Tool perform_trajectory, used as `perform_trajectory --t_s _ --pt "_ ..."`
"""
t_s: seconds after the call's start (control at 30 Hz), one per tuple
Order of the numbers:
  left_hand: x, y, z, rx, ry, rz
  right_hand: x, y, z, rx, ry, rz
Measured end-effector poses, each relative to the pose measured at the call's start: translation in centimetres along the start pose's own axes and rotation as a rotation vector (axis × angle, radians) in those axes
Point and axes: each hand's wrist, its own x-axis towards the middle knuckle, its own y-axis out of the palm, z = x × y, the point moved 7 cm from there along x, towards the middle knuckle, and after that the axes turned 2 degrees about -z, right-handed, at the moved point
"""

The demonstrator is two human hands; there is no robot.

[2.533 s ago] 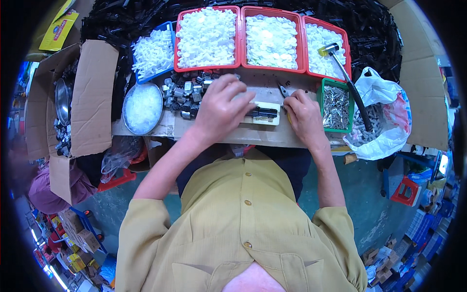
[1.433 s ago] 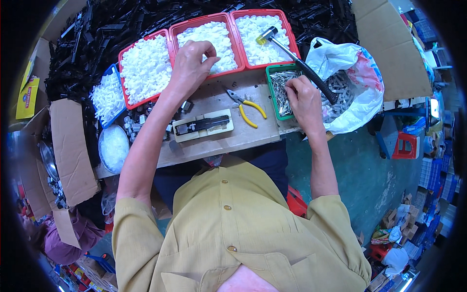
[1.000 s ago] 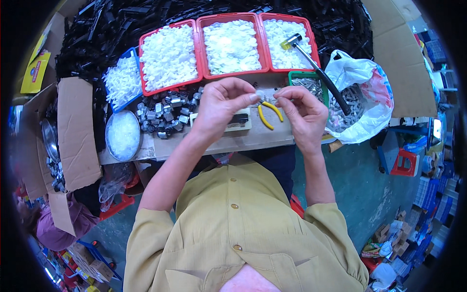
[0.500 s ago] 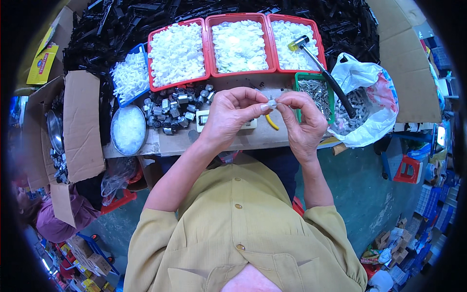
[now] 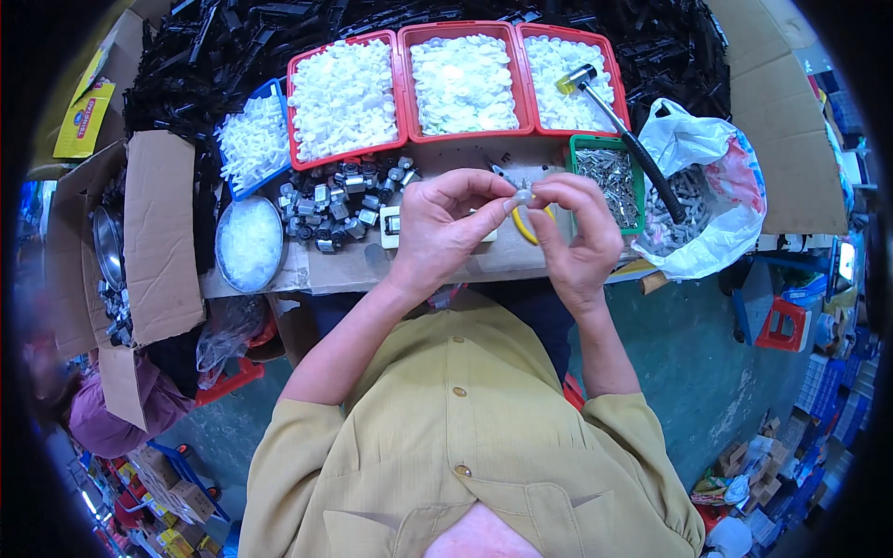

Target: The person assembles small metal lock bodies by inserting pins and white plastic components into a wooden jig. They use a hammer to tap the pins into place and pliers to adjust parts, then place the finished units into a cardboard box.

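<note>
A small white plastic piece (image 5: 523, 197) is pinched between the fingertips of the left hand (image 5: 437, 231) and right hand (image 5: 579, 232), raised above the desk (image 5: 353, 268).

We see three trays (image 5: 462, 79) side by side at the back of the tabletop (image 5: 353, 265), a bowl (image 5: 248, 244) on the left, and a bag (image 5: 712, 200) on the right.

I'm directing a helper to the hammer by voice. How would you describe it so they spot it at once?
Find the row of three red trays. The hammer lies slanting across the rightmost one and the green tray: yellow-tipped metal head, long black handle, the only long tool there.
</note>
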Motion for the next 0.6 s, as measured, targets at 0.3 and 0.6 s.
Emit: perform_trajectory --t_s 0.3,0.6 --pt "-1.0 -0.8 -2.3 0.176 0.331 0.017 0.0 1.1 -0.3 0.093 0.102 0.121" --pt "-1.6 -2.4 -1.8 0.404 0.348 0.076 -0.1 3.2 1.0 0.051 -0.041 0.207"
